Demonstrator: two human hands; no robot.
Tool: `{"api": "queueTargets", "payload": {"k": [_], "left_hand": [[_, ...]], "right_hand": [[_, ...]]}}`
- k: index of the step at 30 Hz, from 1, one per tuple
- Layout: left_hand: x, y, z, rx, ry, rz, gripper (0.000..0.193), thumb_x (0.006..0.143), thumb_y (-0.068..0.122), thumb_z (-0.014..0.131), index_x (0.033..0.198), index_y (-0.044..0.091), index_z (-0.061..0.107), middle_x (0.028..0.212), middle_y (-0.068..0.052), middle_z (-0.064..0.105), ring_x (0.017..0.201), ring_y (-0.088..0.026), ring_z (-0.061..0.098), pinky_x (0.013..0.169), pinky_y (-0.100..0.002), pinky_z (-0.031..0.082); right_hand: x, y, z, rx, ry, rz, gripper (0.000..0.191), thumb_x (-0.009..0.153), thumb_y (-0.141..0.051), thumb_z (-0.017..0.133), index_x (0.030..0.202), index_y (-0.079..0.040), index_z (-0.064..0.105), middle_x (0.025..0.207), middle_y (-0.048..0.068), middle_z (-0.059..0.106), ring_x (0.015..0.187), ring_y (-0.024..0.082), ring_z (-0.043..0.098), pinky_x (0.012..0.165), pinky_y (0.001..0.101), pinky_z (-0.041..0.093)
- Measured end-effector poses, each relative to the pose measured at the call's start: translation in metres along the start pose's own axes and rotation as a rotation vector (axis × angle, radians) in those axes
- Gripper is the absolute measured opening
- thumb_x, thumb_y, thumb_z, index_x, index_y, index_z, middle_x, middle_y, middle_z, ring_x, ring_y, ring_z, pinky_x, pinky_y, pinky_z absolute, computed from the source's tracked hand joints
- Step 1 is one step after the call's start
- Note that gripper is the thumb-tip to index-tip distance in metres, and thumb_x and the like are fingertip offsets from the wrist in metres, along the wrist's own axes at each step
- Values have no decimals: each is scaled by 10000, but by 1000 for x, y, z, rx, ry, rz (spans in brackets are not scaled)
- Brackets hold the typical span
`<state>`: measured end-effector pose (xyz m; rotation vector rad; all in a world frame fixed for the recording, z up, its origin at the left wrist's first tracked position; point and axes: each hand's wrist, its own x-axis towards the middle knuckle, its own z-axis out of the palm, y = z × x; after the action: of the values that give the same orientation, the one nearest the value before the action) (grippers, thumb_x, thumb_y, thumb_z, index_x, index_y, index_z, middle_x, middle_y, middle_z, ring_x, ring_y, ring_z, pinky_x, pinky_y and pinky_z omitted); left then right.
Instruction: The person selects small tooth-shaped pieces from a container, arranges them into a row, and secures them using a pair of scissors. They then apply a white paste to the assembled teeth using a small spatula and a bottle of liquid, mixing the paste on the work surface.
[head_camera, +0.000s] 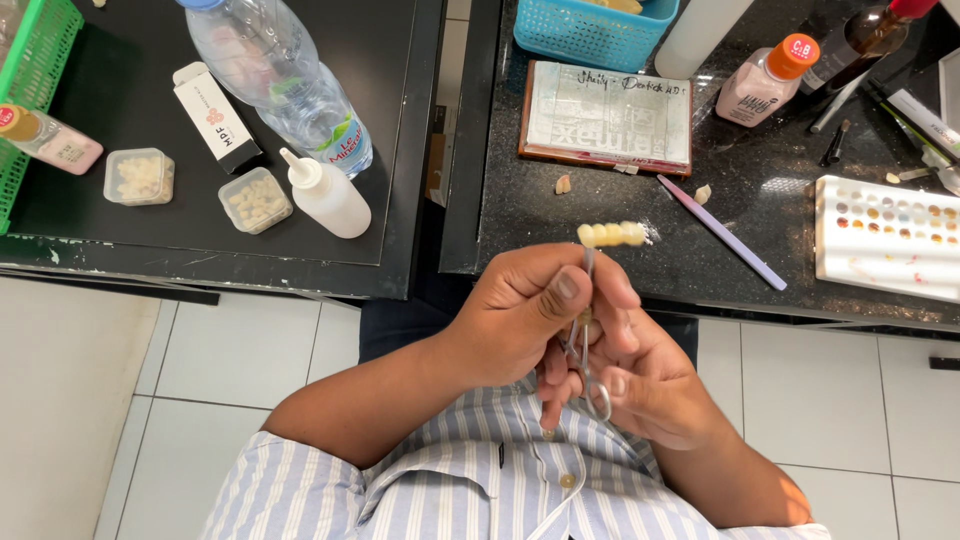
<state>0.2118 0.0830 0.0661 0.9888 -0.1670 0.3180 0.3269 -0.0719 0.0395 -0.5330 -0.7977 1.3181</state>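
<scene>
Both hands meet in front of my chest, at the near edge of the black speckled counter (760, 200). My left hand (520, 312) and my right hand (640, 375) are closed together around a thin metal clamp tool (586, 345), its ring handle showing between the fingers. At the tool's tip sits a short row of cream-coloured tooth crowns (612, 234), held just above the counter edge. My left thumb presses along the tool's shaft.
On the counter lie a glass mixing slab (608, 118), a lilac brush (722, 232), a white palette with colour dots (888, 235), an orange-capped bottle (768, 80) and a blue basket (590, 28). The left table holds a water bottle (285, 75), a white squeeze bottle (328, 196) and two small clear boxes (255, 200).
</scene>
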Motion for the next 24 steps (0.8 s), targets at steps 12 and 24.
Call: {"api": "queueTargets", "payload": {"k": [12, 24], "left_hand": [[1, 27, 8, 376, 263, 220, 388, 1119, 278, 626, 1368, -19, 644, 1117, -135, 731, 1039, -126, 708, 930, -284, 610], [-1, 12, -3, 41, 346, 144, 282, 1103, 189, 644, 1224, -57, 714, 963, -153, 754, 908, -211, 735, 809, -320, 586]], "right_hand": [[-4, -7, -5, 1, -11, 158, 376, 1014, -141, 754, 1258, 74, 566, 1021, 110, 606, 948, 180, 661, 835, 430, 660], [-13, -15, 10, -519, 207, 229, 465, 789, -278, 896, 1036, 36, 658, 892, 80, 666, 846, 160, 711, 786, 306, 611]]}}
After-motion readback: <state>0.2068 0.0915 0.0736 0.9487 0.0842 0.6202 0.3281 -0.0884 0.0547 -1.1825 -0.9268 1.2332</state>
